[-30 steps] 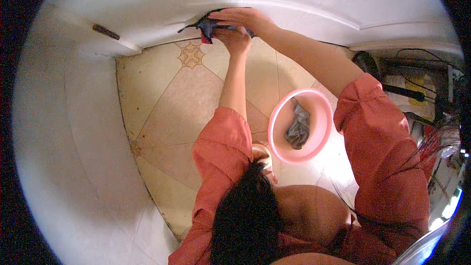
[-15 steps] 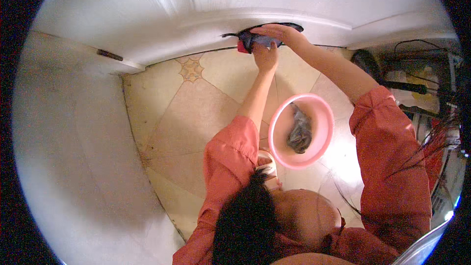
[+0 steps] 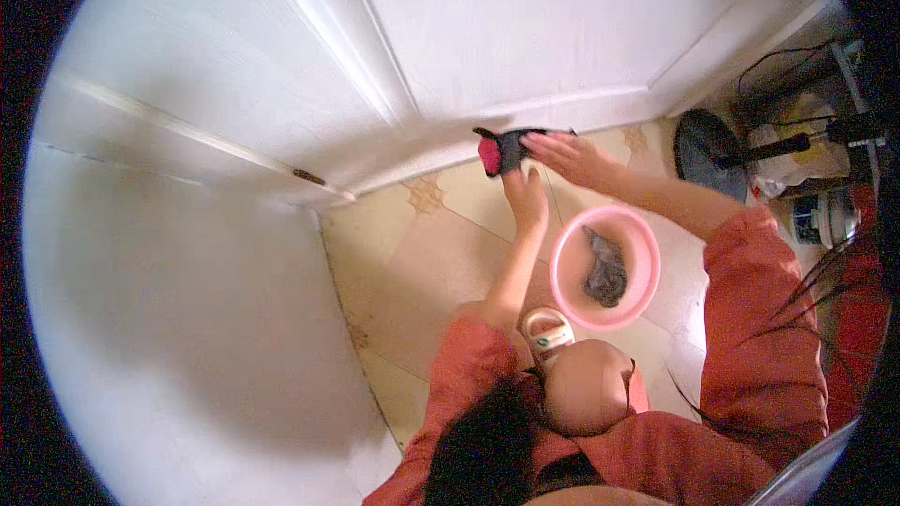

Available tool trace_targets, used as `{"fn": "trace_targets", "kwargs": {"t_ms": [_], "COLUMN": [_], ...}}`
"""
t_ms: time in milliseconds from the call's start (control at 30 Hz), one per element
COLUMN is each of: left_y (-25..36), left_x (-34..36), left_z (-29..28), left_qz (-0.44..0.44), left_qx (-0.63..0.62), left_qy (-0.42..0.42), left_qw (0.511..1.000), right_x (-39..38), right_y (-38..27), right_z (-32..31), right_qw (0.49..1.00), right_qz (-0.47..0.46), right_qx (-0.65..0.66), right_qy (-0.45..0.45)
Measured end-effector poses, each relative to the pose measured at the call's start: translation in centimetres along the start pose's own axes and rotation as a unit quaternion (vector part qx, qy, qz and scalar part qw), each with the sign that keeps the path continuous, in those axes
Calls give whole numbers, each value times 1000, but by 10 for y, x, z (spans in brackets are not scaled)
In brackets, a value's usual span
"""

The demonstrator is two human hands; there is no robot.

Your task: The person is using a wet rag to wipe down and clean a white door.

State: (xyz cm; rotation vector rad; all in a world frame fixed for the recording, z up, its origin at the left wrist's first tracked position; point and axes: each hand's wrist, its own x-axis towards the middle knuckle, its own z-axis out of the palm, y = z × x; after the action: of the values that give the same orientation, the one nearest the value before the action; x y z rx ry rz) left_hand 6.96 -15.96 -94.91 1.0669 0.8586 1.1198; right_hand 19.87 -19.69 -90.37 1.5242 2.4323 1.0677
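A dark cloth with a red-pink patch [image 3: 500, 150] is pressed against the bottom rail of a white door [image 3: 450, 47]. My right hand [image 3: 574, 156] lies flat on the cloth's right part, fingers spread over it. My left hand [image 3: 527, 193] is just below the cloth and grips its lower edge. Both forearms reach forward from orange-red sleeves. Below my right forearm, a pink basin [image 3: 564, 274] stands on the floor with a grey wet rag [image 3: 607, 272] inside.
Beige patterned floor tiles [image 3: 422, 253] run from the door toward me. A white wall [image 3: 169, 319] fills the left side. At the right stand a fan with a dark round base [image 3: 705, 150], cables and a small bucket [image 3: 814, 217]. My sandalled foot [image 3: 548, 333] and bent knee sit beside the basin.
The view has swung left and up, so the door fills more of the picture. My hands and the cloth stay on the door's bottom rail, and have moved along it a little.
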Motion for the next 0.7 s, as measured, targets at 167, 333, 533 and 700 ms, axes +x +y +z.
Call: {"fn": "trace_targets", "kwargs": {"t_ms": [167, 333, 533, 700], "left_y": [129, 326, 615, 845], "left_x": [8, 29, 38, 48], "left_z": [-22, 33, 108, 193], "left_qz": [197, 419, 593, 634], "left_qx": [192, 194, 266, 292], "left_qy": [-81, -95, -47, -10], "left_qw": [958, 882, 759, 716], "right_x": [61, 138, 233, 308], "right_y": [13, 97, 267, 417], "right_z": [-108, -264, -454, -614], "right_qw": [982, 943, 929, 886], "right_qz": [164, 285, 306, 343], "right_qx": [95, 141, 42, 0], "right_qy": [17, 101, 205, 310]}}
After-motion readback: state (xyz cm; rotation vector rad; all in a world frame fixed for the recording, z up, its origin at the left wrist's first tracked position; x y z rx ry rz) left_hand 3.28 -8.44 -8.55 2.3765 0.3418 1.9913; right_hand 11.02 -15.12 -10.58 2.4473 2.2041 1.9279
